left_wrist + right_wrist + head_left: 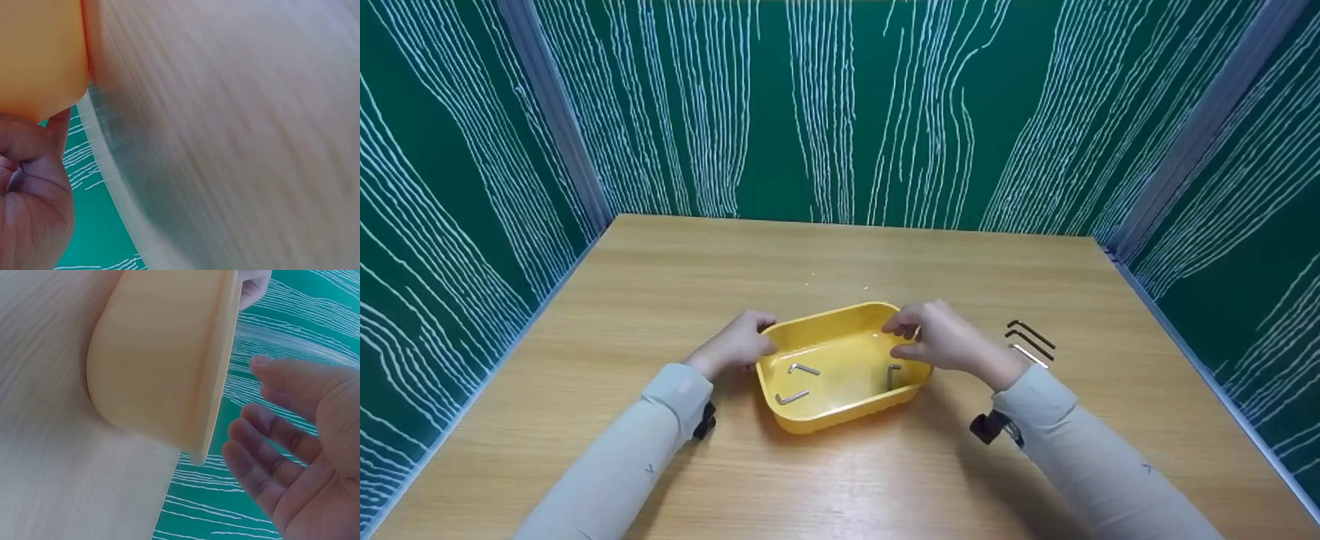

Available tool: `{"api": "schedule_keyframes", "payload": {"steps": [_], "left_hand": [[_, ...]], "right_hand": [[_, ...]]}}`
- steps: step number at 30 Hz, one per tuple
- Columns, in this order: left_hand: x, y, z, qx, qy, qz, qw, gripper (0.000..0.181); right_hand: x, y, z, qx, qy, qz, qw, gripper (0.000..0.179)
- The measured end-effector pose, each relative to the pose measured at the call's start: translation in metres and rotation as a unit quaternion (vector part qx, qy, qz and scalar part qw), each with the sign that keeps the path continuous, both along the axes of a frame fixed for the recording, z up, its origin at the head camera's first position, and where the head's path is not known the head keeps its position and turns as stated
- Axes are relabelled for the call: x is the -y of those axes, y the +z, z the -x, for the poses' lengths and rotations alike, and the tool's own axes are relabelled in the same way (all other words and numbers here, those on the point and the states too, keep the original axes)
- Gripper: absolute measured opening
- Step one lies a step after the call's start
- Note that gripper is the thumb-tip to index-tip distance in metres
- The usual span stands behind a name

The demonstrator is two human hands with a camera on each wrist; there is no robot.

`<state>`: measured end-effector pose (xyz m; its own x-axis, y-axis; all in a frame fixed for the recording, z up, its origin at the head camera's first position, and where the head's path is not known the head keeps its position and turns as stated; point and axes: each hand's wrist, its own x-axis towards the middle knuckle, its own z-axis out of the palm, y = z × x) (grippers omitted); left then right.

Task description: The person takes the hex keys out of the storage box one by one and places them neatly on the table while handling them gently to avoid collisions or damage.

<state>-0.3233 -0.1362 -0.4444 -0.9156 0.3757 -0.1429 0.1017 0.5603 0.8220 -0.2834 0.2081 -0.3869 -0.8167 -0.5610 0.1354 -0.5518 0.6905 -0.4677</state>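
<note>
A yellow plastic bin (840, 414) sits on the table, turned slightly askew. My left hand (737, 343) grips its left end, thumb over the rim; in the left wrist view the bin's wall (42, 50) meets the curled fingers (22, 138). Over the right end of the bin hovers my right hand (941, 337), its fingers loosely bent and holding nothing. The right wrist view shows that hand (304, 450) apart from the rim. Inside the bin lie two silver hex keys, one upper (804, 369) and one lower (793, 397), plus a darker hex key (891, 376) near the right wall.
On the table right of the bin lie two black hex keys, a far one (1033, 334) and a nearer one (1031, 345), beside a silver one (1030, 356). Tiny crumbs (865, 288) dot the wooden table (697, 262). Green panels with white lines (769, 150) surround it.
</note>
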Motion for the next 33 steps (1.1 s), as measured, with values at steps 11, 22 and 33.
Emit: {"api": "schedule_keyframes", "payload": {"steps": [11, 22, 33], "left_hand": [[0.000, 0.000, 0.000, 0.000, -0.007, -0.014, 0.9999, 0.024], [0.000, 0.000, 0.001, 0.008, -0.001, -0.012, 0.9999, 0.025], [0.001, 0.001, 0.000, 0.001, -0.005, -0.014, 0.9999, 0.022]], "right_hand": [[0.018, -0.001, -0.001, 0.012, 0.016, -0.004, 0.9998, 0.026], [0.035, -0.001, -0.001, 0.018, 0.021, -0.017, 0.9995, 0.027], [0.051, -0.005, 0.000, 0.037, 0.028, -0.015, 0.9988, 0.029]]}}
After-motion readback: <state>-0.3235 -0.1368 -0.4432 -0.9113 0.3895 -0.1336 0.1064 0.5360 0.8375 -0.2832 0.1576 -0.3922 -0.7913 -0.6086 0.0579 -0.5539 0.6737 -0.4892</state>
